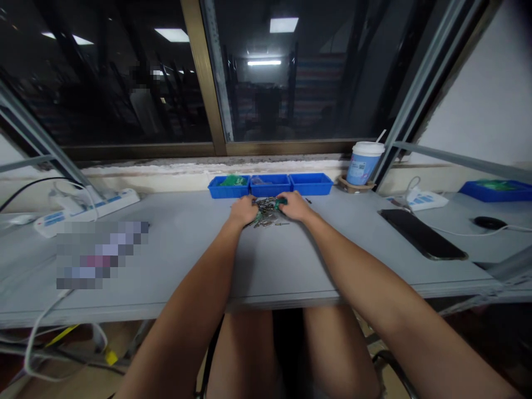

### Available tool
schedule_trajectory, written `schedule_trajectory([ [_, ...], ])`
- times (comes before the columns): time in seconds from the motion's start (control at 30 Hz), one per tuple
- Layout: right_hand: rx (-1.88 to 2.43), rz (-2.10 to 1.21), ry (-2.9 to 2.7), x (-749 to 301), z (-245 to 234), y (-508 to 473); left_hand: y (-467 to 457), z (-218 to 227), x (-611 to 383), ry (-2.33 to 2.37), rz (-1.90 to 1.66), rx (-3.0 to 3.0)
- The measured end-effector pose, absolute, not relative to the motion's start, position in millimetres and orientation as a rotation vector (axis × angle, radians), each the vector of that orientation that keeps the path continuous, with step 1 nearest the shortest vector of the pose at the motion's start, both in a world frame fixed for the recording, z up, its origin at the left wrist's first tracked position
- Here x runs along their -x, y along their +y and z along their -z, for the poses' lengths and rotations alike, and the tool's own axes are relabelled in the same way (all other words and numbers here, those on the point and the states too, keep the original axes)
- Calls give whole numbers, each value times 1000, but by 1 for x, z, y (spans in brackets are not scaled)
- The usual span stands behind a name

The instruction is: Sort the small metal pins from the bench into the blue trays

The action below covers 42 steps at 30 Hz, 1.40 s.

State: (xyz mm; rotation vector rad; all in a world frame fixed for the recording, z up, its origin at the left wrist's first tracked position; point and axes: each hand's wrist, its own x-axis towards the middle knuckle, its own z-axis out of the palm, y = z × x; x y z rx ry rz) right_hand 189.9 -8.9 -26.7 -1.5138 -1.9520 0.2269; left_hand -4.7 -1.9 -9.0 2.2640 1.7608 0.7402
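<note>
A loose pile of small metal parts (266,220), thin and pin-like and perhaps rivets, lies on the grey table between my hands. Along the left side of the pile, my left hand (244,210) rests with curled fingers; what they hold, if anything, is hidden. My right hand (296,206) is at the pile's right side, its fingers closed against a dark green piece (281,203) whose kind is unclear. One dark pin-like part (308,200) lies apart, just right of my right hand. Some green also shows beside the left fingers.
Behind the pile stand three blue bins, the left bin (228,190) holding green plastic, the middle bin (271,187) clear plastic, and the right bin (311,187). A lidded cup (361,166), a phone (421,234) and a power strip (428,200) are right; another power strip (89,211) is left.
</note>
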Motion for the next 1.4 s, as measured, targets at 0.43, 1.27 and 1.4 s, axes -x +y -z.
schedule_trajectory([
  [0.43,1582,-112,-2042,-176,27,-19,-5,17,-3,1645,-637,-2307],
  [1.27,1066,-680,-1523,-181,24,-5,-12,3,-13,1325,-1370,-2092],
  [1.4,1038,-626,-1511,-181,23,-9,-12,4,-13,1256,-1425,-2163],
])
